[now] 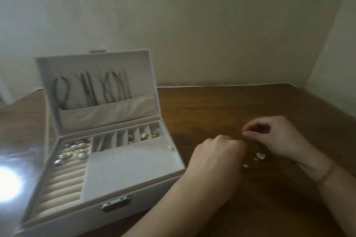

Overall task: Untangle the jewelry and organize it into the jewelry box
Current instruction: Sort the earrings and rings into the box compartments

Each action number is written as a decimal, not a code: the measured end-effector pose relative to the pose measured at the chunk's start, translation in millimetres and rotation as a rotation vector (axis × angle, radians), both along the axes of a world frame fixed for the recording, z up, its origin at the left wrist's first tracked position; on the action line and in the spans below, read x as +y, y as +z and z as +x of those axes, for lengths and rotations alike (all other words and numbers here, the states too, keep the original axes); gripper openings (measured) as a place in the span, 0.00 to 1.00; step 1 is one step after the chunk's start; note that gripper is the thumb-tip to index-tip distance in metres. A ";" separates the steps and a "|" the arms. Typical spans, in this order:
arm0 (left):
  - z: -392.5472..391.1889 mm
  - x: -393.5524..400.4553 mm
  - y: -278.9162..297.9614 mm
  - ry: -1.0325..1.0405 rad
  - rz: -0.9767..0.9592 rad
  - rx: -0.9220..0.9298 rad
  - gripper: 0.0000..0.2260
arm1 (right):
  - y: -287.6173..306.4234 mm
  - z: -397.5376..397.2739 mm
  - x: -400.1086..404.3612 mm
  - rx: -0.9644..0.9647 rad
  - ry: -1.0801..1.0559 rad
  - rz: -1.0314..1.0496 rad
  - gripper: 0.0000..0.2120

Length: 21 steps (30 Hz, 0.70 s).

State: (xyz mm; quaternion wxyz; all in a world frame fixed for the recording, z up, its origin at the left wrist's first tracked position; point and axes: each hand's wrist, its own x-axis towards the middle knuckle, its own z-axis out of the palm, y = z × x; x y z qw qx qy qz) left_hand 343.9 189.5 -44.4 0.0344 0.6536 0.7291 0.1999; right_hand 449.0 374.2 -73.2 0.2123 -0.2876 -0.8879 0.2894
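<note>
While both hands worked together over dark brown wooden surface [221, 106], noted small tangle of gold-and-pearl jewelry [256, 158] lying between them, right of open white fabric-lined jewelry box [134, 161]. Left hand [215, 156] curled, grip apparently closed over tangle; contents hidden. Right hand [273, 136] pinched something fine, probably to draw a strand free. Lid propped upright, dark thin chains [92, 90] hung above pocket; ridged ring rolls [63, 181] mostly unfilled.
</note>
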 end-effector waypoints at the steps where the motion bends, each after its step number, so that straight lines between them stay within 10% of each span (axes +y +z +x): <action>1: -2.7 -9.7 8.8 0.000 0.059 -0.043 0.07 | -0.5 -0.6 -0.8 0.005 0.013 0.020 0.09; 5: -41.0 -66.2 35.7 0.098 0.260 -0.169 0.04 | 11.1 -7.0 -25.1 0.176 0.089 -0.118 0.02; 9: -113.0 -136.5 46.8 0.257 0.529 -0.366 0.04 | 27.4 -26.6 -60.4 0.150 0.309 -0.095 0.29; 21: -231.1 -191.5 -22.7 0.462 1.236 -0.571 0.05 | 47.6 -200.8 -225.3 0.142 0.863 0.516 0.04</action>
